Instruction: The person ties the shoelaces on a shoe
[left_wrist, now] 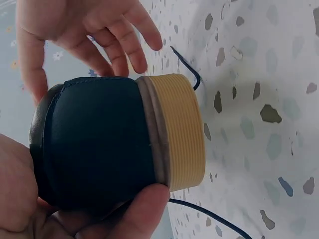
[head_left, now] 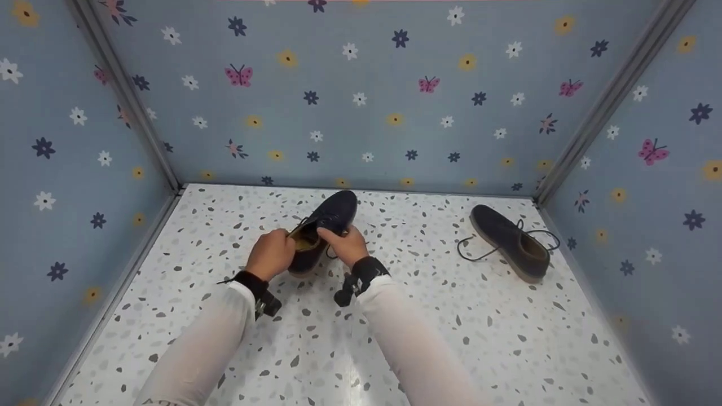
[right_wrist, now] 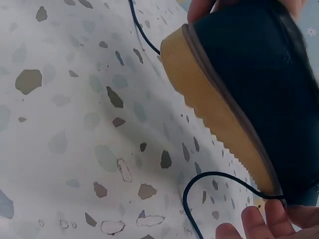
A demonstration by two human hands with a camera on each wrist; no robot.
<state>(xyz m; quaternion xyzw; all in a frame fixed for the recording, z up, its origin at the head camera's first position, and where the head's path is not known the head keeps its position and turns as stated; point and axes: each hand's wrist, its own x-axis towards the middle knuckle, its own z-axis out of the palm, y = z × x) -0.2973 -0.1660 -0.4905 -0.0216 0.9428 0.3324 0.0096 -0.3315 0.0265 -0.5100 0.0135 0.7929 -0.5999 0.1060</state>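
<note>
A dark navy lace-up shoe (head_left: 338, 210) is held off the speckled floor, toe pointing away to the upper right. My left hand (head_left: 272, 254) grips the left side of its opening near the heel. On the other side, my right hand (head_left: 348, 246) holds the shoe with the thumb over the edge by the laces. The left wrist view shows the shoe's heel and pale ribbed sole (left_wrist: 182, 132) facing the camera. In the right wrist view, a loose lace (right_wrist: 199, 177) loops down past my right fingertips (right_wrist: 279, 219); part of that hand is out of frame.
A matching shoe (head_left: 510, 242) lies at the right on the floor (head_left: 428, 316), its laces spread loosely. Blue flower-patterned panels (head_left: 366, 73) enclose the left, back and right sides. Each wrist carries a black strap with a camera.
</note>
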